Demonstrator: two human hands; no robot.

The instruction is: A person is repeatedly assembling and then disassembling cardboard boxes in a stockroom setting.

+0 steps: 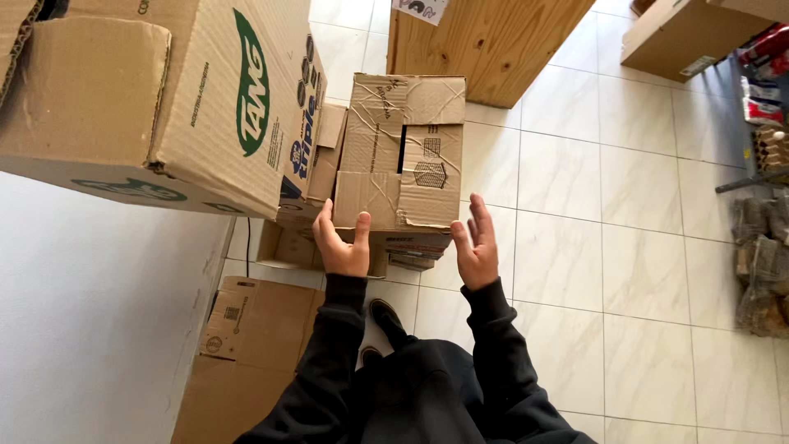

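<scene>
— What does the head camera show in the middle of the frame?

— A worn cardboard box (pixel 401 152), flaps shut and creased, stands on other cartons at centre. The left hand (pixel 341 242) presses against its near lower left corner, thumb up on the front flap, fingers curled loosely around the edge. It touches the box but does not clamp it.

— And the other hand?

— The right hand (pixel 475 247) hovers just beside the lower right corner of the box, palm turned inward, fingers spread wide and straight. It looks just clear of the cardboard, though actual contact cannot be told.

— What lies around them?

— A large carton with green lettering (pixel 164 99) fills the upper left of the frame, resting on a white surface (pixel 99 312). Below it, at lower left, a flat closed box (pixel 255 329) sits on the floor. A pale wooden crate (pixel 485 41) stands at top centre, and another cardboard box (pixel 682 33) at upper right. Wrapped goods (pixel 760 263) line the right edge. The floor is of light marbled tiles (pixel 625 247). Black sleeves (pixel 501 362) and a dark shoe (pixel 386 321) show at the bottom.
</scene>
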